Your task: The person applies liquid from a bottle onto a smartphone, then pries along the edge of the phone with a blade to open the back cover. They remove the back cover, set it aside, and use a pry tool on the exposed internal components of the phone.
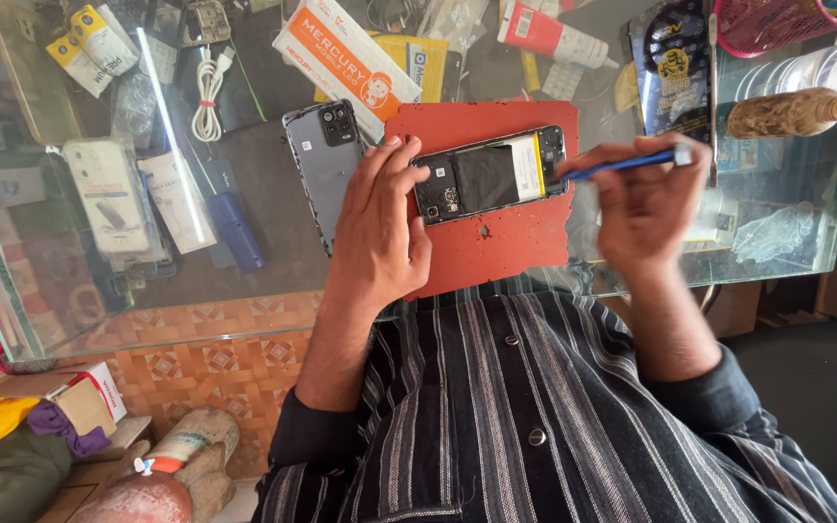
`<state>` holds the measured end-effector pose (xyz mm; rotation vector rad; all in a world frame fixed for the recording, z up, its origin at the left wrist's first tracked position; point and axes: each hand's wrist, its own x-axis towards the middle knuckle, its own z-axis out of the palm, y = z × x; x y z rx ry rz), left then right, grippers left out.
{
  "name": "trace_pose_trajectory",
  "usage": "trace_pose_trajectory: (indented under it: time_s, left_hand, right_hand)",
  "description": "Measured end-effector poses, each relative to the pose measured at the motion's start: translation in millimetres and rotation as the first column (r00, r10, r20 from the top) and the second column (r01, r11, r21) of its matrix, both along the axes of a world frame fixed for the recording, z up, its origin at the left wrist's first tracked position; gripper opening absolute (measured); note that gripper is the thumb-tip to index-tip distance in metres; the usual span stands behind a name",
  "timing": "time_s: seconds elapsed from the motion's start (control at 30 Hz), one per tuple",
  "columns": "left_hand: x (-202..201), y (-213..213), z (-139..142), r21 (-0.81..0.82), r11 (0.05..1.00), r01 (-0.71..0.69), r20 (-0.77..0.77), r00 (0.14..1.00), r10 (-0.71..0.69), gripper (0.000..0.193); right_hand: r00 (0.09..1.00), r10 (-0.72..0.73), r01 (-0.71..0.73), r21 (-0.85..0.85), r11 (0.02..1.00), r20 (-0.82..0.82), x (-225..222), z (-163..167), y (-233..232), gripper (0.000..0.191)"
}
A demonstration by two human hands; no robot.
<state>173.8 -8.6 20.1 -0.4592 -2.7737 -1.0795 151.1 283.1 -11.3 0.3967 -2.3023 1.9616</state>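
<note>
Head view — left hand [377,232] spread flat on opened phone [489,174], right hand [643,199] pinching blue tool [622,166], red mat [496,232] — glass counter [273,194].

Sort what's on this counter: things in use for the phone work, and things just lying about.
In use: opened phone, blue tool, red mat, left hand, right hand, grey back cover.

Lying about: white cable, orange box, blue marker, wooden handle.

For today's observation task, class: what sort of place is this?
Probably a phone repair counter: an opened black smartphone on a red work mat, its detached grey back cover, and boxed accessories under the glass counter top.
</note>
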Motion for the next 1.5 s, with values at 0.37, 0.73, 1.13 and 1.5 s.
trace_pose_trajectory:
  time_s: [0.37, 0.73, 1.13, 1.5]
  left_hand:
    - [8.3, 7.9, -20.6, 0.096, 0.995, -0.034, -0.100, 0.994, 0.044, 0.073]
    - [8.0, 11.6, -22.6, 0.128, 0.991, -0.029, -0.104, 0.994, 0.043, 0.066]
    - [8.0, 12.0, -22.8, 0.121, 0.991, -0.049, -0.061, 0.996, 0.057, 0.074]
    - [3.7, 15.4, -24.4, 0.149, 0.988, -0.045, -0.088, 0.994, 0.059, 0.074]
  right_hand:
    - [0.873, 0.285, -0.278, 0.077, 0.958, -0.395, 2.2, -41.8, -72.0, 0.069]
    - [0.818, 0.536, -0.494, 0.221, 0.841, -0.210, -8.4, 5.8, -70.3, 0.042]
    - [0.770, 0.609, -0.585, 0.174, 0.792, -0.188, -22.0, 20.2, -78.3, 0.042]
    - [0.703, 0.647, -0.671, 0.025, 0.741, -0.295, -28.0, 18.7, -76.8, 0.059]
